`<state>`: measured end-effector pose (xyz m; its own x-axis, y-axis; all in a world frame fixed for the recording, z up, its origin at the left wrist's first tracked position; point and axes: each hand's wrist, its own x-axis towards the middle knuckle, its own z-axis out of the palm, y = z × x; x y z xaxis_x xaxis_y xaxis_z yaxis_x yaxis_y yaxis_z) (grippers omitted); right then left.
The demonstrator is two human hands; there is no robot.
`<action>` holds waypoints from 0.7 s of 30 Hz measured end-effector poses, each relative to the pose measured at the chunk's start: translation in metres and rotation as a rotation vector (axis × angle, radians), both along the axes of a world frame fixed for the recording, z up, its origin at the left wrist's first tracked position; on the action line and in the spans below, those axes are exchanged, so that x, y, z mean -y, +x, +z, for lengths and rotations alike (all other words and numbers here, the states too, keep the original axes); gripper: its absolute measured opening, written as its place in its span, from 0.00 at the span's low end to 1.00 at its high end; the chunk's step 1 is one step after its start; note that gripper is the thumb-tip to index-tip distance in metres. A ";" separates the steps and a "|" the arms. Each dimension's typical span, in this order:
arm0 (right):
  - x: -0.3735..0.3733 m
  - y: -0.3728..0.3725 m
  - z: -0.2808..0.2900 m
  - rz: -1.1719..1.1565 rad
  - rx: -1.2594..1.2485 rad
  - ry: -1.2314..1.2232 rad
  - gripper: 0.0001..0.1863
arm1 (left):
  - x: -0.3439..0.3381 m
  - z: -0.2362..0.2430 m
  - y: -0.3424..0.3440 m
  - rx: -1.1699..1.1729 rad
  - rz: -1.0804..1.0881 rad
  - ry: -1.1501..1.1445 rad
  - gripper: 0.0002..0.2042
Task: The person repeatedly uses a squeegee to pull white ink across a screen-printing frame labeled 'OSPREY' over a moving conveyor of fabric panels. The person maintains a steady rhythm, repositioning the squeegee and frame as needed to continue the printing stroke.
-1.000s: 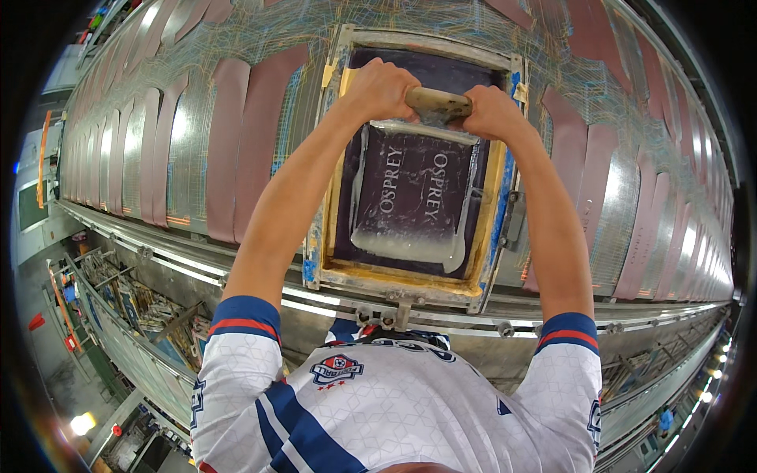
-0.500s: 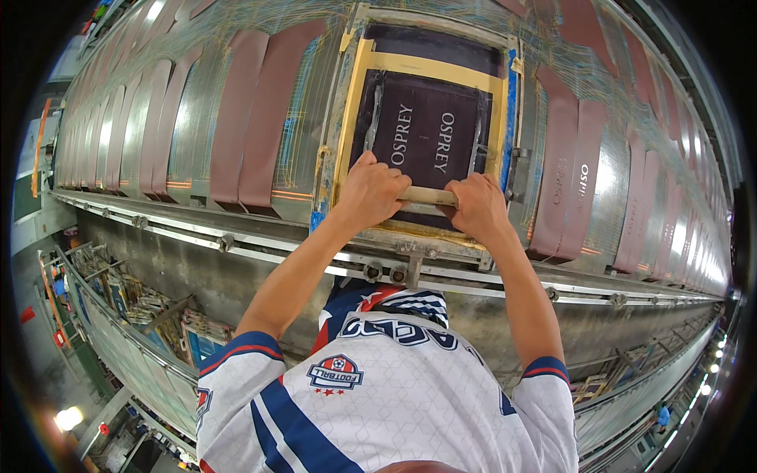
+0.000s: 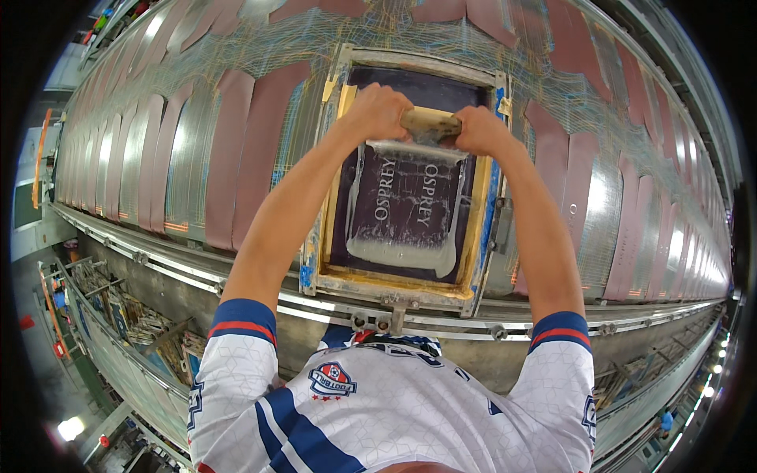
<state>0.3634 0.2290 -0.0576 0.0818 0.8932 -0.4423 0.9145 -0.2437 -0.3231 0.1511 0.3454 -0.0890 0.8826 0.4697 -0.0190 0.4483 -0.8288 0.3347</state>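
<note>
My left hand [image 3: 382, 110] and right hand [image 3: 482, 131] grip the squeegee [image 3: 430, 121], apparently spreading paste [image 3: 400, 254] nearside; the next stroke likely needs even pressure.

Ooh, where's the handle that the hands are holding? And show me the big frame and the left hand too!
Handle [image 3: 430, 121]: head view, on the middle of its top.
Frame [image 3: 390, 289]: head view, on its lower rail.
Left hand [image 3: 380, 111]: head view, on the back of it.
</note>
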 end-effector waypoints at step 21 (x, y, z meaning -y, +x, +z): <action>0.214 -0.134 -0.015 0.120 0.034 0.192 0.16 | 0.215 0.002 -0.139 0.040 -0.029 0.050 0.13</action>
